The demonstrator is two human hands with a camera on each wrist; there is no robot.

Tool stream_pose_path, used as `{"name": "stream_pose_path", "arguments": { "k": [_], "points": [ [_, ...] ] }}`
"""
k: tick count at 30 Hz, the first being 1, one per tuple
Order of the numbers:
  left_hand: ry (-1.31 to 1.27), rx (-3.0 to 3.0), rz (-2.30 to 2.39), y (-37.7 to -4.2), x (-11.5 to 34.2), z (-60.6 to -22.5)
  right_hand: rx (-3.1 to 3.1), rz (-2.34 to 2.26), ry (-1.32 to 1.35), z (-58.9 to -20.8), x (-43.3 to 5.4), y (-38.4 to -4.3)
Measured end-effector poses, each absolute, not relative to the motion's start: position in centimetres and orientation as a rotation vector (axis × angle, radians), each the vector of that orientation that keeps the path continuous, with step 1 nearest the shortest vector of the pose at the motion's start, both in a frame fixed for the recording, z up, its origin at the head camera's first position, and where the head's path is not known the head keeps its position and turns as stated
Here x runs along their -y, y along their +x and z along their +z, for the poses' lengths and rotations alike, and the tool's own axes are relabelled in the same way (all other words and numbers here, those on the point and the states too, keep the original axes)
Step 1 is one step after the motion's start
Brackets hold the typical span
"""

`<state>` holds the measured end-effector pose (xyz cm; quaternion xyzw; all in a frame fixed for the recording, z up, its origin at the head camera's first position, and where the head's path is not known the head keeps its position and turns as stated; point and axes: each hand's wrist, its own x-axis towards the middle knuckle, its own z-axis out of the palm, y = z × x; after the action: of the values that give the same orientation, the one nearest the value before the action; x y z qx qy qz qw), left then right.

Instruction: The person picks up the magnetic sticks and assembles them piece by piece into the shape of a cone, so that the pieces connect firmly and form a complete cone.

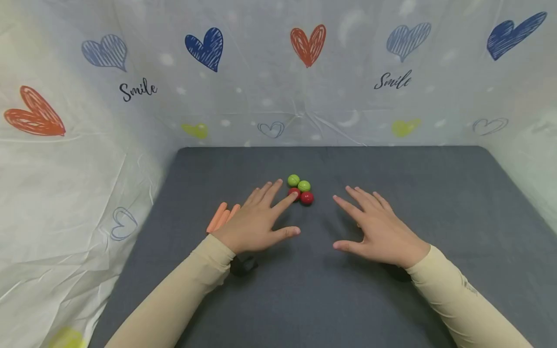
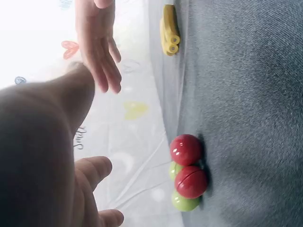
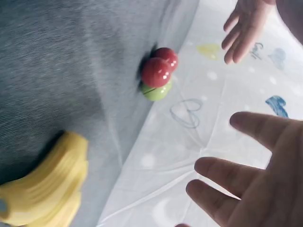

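Note:
Both hands hover over the dark table with fingers spread, holding nothing. My left hand (image 1: 256, 222) is just left of two shiny red balls (image 1: 307, 198), its index fingertip overlapping one of them in the head view. Two green balls (image 1: 293, 180) sit right behind the red ones, in one tight cluster. Beside the left wrist lie several orange sticks (image 1: 216, 217), partly covered by that hand. To the right of the cluster is my right hand (image 1: 378, 229). A bundle of yellow curved, banana-like pieces (image 3: 47, 182) rests near it, hidden in the head view.
A grey cloth-like surface covers the table (image 1: 330, 309). Behind it and along both sides hangs a white curtain (image 1: 261, 87) printed with hearts and the word Smile. Dark straps (image 1: 243, 265) show beneath the wrists.

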<state>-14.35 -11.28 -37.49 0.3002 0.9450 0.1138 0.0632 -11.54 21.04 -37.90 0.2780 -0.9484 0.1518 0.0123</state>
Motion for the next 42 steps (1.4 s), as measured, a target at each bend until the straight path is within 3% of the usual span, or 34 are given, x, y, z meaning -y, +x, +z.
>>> {"name": "stream_pose_path", "arguments": {
  "k": [21,42],
  "points": [
    [0.831,-2.840,0.401,-19.2,7.9,-41.3,2.808,0.490,0.833,-40.8,-25.0,-11.4],
    [0.974,-3.000,0.347,-20.4,6.3,-42.3,2.796,0.532,0.869,-41.4,-25.5,-11.0]
  ]
}}
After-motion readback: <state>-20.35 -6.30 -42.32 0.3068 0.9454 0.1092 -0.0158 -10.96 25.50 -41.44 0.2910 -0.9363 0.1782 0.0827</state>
